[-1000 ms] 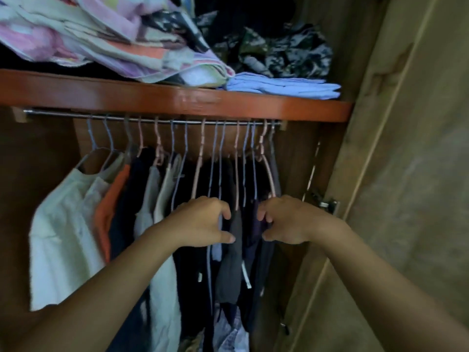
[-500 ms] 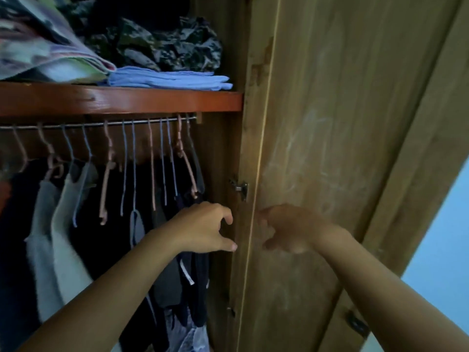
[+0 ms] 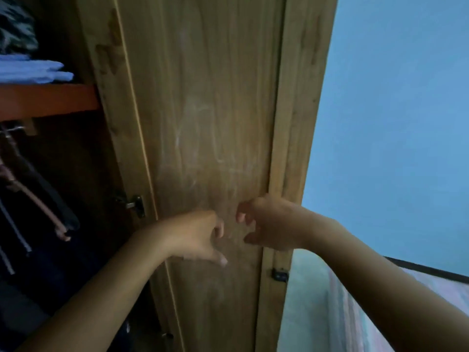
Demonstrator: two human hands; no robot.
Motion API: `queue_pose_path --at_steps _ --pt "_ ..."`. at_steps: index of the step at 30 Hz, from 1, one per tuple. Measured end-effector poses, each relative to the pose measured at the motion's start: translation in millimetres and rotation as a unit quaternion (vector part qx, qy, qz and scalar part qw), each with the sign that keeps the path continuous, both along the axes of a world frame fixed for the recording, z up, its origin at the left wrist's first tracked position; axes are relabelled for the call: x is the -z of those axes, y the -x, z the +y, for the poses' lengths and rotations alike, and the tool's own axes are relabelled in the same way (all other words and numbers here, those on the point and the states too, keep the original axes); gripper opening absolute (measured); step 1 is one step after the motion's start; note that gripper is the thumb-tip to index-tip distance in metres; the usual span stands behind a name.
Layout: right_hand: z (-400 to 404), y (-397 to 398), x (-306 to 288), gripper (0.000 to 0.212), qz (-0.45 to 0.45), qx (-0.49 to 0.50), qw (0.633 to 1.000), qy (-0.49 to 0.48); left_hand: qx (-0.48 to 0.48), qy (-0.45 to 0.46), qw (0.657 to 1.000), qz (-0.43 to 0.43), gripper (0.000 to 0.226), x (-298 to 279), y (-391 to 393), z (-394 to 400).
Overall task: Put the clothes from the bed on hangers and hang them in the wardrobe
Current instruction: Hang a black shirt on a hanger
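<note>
My left hand (image 3: 200, 237) and my right hand (image 3: 269, 222) hover side by side in front of the open wooden wardrobe door (image 3: 215, 110), fingers loosely curled, holding nothing. At the far left the wardrobe interior shows dark hanging clothes (image 3: 38, 224) on a pink hanger (image 3: 43, 209), under a metal rail (image 3: 12, 129). Above them a red-brown shelf (image 3: 48, 100) carries folded light-blue fabric (image 3: 33, 72). The bed (image 3: 380, 313) with striped bedding shows at the lower right.
A blue wall (image 3: 393, 123) fills the right side. The door has a metal latch (image 3: 135, 204) on its inner edge and a dark hinge (image 3: 279, 275) on its outer edge.
My view has swung right, from the hanging rail to the open door and the wall. Both hands left the hanging clothes and now hold nothing in front of the door.
</note>
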State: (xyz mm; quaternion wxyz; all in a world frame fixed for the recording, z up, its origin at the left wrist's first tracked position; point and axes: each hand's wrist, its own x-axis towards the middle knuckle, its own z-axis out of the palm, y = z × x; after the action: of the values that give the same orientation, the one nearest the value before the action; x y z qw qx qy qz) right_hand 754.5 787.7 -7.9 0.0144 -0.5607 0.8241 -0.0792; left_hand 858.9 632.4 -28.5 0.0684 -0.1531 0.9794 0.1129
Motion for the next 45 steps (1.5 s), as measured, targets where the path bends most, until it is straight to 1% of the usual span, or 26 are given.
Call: queue_pose_path --at_steps 2,5,7,10,12,17,22,25,28,31,34,36,45 --pt "18.0 -1.7 0.3 0.027 -0.002 0.030 0.999 0.019 0.060 0.009 0.998 -0.003 0.050 -0.1 11.1 4.5" --pt "50.4 -5.6 3.0 0.023 0.002 0.094 0.995 0.031 0.140 -0.003 0.990 -0.026 0.033 1.8 27.5 21.0" --pt "72.7 -7.5 6.1 0.023 0.004 0.138 0.990 0.030 0.196 -0.014 0.980 -0.028 0.029 4.2 39.2 39.1" --pt "107.0 -8.6 13.3 0.027 0.006 0.211 0.977 0.024 0.275 -0.035 0.961 -0.015 0.032 9.8 56.3 69.1" --pt "131.3 -9.1 20.1 0.028 0.011 0.255 0.967 0.019 0.308 -0.055 0.950 -0.015 0.038 13.1 68.4 88.2" --pt "200.0 -13.7 36.5 0.028 0.001 0.351 0.936 0.009 0.382 -0.043 0.923 0.012 0.039 23.4 101.8 149.4" --pt "284.4 -24.5 50.4 0.029 0.003 0.441 0.897 0.003 0.441 -0.051 0.896 0.015 0.035 43.5 130.4 225.2" --pt "334.0 -35.3 59.4 0.028 0.006 0.497 0.868 -0.005 0.478 -0.049 0.877 0.026 0.035 55.5 143.4 275.0" --pt "378.3 -45.2 71.5 0.028 -0.011 0.545 0.838 -0.013 0.501 -0.057 0.863 0.031 0.037 71.5 153.8 324.5" --pt "417.4 -52.1 87.6 0.027 -0.040 0.577 0.815 -0.014 0.518 -0.063 0.852 0.033 0.035 88.7 163.4 369.6" --pt "451.5 -55.7 105.9 0.028 -0.058 0.596 0.801 -0.010 0.538 -0.090 0.838 0.004 0.036 107.3 173.8 411.3" --pt "473.4 -55.8 119.0 0.028 -0.067 0.608 0.791 -0.006 0.551 -0.093 0.829 -0.007 0.037 121.0 180.9 438.6" --pt "575.5 -52.7 190.2 0.027 -0.123 0.678 0.725 0.006 0.568 -0.073 0.819 -0.040 0.037 192.6 217.2 551.4"
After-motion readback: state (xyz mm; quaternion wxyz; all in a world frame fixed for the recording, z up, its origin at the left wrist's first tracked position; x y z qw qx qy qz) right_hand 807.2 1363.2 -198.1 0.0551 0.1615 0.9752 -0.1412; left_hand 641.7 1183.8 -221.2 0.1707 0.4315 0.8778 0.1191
